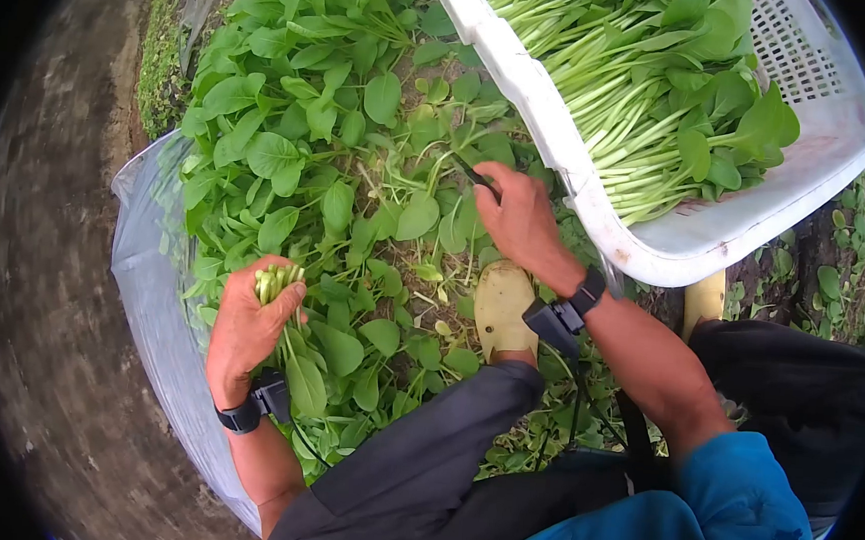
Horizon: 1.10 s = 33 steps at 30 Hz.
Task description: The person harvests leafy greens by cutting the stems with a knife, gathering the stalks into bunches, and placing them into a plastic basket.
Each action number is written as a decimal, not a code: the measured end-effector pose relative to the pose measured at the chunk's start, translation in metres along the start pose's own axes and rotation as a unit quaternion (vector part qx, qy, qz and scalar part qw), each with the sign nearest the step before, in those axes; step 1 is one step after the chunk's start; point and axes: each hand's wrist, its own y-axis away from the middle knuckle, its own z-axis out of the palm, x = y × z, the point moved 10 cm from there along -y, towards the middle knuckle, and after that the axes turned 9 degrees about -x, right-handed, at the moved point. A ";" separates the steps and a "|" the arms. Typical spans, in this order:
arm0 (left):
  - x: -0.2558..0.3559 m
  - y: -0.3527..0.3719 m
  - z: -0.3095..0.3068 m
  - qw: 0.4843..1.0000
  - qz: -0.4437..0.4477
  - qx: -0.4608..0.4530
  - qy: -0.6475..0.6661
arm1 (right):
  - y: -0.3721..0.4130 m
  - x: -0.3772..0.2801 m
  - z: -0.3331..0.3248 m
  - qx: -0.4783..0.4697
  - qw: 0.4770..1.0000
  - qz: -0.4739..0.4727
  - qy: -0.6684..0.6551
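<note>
the fingers [262, 303] of the left hand [244, 332] are clamped round a small bunch of cut stems [279, 281]. the pale ends stick up out of the fist and the leaves hang below the palm. the fingers [493, 196] of the right hand [522, 224] are closed on a thin dark blade [469, 172], whose tip points down among the growing greens [302, 130]. the handle is hidden in the palm.

i judge the step in hand to be cutting. the blade sits low among standing plants, while the gathered bunch is held back near the knee, well apart from it. the next move calls for a free grip on the plants at the blade. the left fist is already taken up, so it must either take more stems alongside the bunch without dropping any or be emptied first. the cut itself calls for the edge to stay low at the stem bases and away from the gathering fingers.

a black band [242, 415] circles the left wrist and another [585, 291] the right. a yellow shoe [500, 305] rests on the plants between the hands. just beyond the right hand stands a white basket [526, 86], packed with cut greens [645, 94] whose stems all lie one way. a clear plastic sheet [148, 250] edges the bed on the left, with a bare earth path [40, 293] beyond it.
</note>
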 end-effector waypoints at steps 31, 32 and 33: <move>-0.043 -0.041 0.099 0.940 0.007 -0.047 -0.338 | 0.103 -0.018 0.187 -0.411 0.907 0.028 -0.084; -0.012 -0.026 0.081 0.946 0.012 -0.032 -0.323 | 0.097 -0.023 0.171 -0.415 0.906 0.021 -0.079; 0.013 -0.014 0.065 0.951 0.016 -0.015 -0.309 | 0.087 -0.030 0.146 -0.404 0.904 0.067 -0.127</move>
